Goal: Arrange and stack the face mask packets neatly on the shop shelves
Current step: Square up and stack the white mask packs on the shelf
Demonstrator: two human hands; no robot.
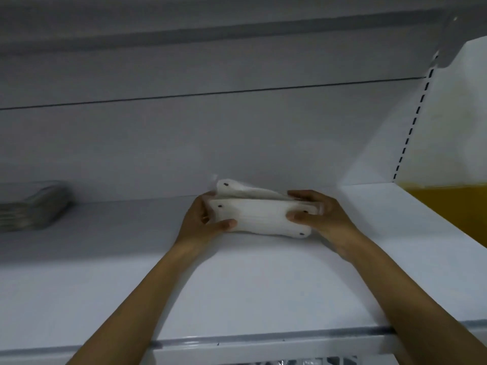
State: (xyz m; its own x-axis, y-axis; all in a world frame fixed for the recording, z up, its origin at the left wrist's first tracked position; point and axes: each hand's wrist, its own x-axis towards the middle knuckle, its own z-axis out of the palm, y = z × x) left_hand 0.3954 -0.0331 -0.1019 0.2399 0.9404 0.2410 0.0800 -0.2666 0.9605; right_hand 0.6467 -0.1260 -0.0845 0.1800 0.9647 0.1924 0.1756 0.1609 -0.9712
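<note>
Gripping the white mask packets at both ends, left hand and right hand square them on the shelf; next, probably pressing the lifted top packet flat.

Both bare forearms reach forward and up, converging toward the middle; the left hand is cupped at the left end of the packets, thumb lying along the front face, fingers curled behind out of sight; the right hand grips the right end, thumb pressed on the front face, fingers laid over the top edge; wrists are roughly level, palms facing each other.
</note>
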